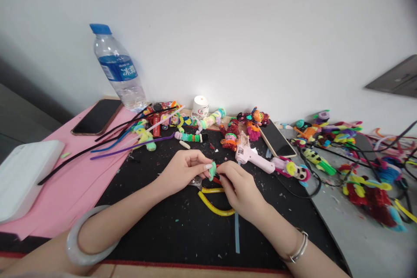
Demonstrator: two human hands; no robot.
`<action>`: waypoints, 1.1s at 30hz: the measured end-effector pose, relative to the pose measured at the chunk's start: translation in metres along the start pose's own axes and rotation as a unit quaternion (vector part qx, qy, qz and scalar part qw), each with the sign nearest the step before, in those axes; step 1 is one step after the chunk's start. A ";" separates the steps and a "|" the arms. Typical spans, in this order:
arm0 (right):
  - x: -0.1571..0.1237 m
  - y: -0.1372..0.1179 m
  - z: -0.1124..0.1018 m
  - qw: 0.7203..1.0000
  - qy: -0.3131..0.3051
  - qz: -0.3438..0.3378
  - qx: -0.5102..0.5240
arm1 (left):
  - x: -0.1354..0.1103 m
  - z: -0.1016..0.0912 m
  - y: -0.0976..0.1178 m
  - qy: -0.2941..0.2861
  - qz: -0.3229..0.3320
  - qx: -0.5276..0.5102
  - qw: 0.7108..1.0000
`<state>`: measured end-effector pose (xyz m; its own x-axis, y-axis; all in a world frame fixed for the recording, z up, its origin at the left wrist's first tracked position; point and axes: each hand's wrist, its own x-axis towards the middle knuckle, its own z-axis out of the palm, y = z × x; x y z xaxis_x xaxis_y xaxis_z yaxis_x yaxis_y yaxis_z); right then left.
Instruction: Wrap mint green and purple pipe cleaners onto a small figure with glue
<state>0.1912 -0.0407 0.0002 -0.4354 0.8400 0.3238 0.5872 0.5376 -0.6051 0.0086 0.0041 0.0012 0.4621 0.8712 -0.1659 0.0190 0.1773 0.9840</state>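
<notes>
My left hand [192, 168] pinches a small mint-green fuzzy piece [212, 171], which looks like bent pipe cleaner, between thumb and forefinger. Close on its other side is my right hand [239, 186], fingertips pressed together at the piece's edge; whether they grip it or something tiny is hidden. Beneath both hands lie pliers with yellow handles [215, 209], their metal head partly covered by my left hand. A translucent glue stick [237, 234] runs down the mat below my right hand. Just behind, a pink glue gun [257, 158] rests on its side.
Several colourful pipe-cleaner figures [231, 137] line the back of the black mat [156, 230]; more lie at the right among black cables [312, 191]. A water bottle [119, 69] leans against the wall. Two phones [97, 116], a paper cup [200, 106] and a white box [29, 178] stand around.
</notes>
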 end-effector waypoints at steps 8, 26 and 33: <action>-0.001 0.001 0.001 1.000 -0.001 0.002 0.017 | 0.000 -0.001 -0.002 -0.001 0.005 0.003 1.000; -0.001 0.004 0.007 0.999 0.027 0.013 0.027 | 0.000 0.000 0.000 -0.013 0.009 -0.010 1.000; -0.001 0.004 0.006 0.999 0.028 0.018 0.032 | 0.000 0.000 0.000 -0.013 0.011 -0.016 1.000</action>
<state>0.1895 -0.0401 -0.0070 -0.3755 0.8625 0.3393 0.5559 0.5025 -0.6622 0.0083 0.0045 0.0011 0.4855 0.8626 -0.1423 -0.0192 0.1732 0.9847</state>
